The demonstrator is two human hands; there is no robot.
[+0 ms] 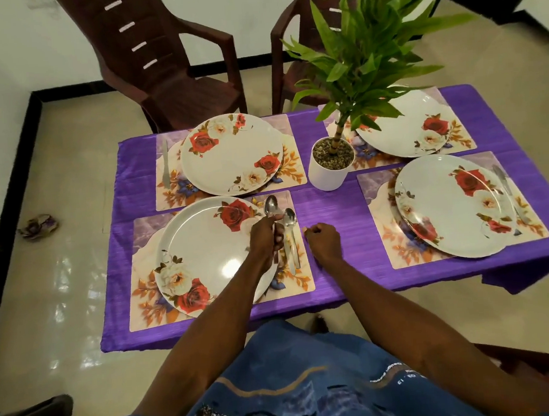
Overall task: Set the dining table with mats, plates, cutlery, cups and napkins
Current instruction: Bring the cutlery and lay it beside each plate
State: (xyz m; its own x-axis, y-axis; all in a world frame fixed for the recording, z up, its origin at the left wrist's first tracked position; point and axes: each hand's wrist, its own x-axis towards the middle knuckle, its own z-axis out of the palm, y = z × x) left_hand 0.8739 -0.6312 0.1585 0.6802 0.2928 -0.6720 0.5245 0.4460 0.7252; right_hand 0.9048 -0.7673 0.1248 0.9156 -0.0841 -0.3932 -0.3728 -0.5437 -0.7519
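Several floral mats lie on the purple tablecloth (331, 204), each under a white rose-patterned plate. Over the near left mat (140, 235) and its plate (205, 254), my left hand (263, 237) grips the handle of a steel spoon (271, 206), bowl pointing away. A second spoon (289, 221) lies on the mat just right of it. My right hand (323, 240) hovers over the cloth beside that mat, fingers curled, holding nothing. A knife (165, 163) lies left of the far left plate (231, 154). Another knife (507, 193) lies right of the near right plate (453, 206).
A white pot (327, 172) with a tall green plant stands mid-table, its leaves covering part of the far right plate (403, 126). Two brown plastic chairs (168, 69) stand behind the table. A crumpled cloth (38, 225) lies on the floor at left.
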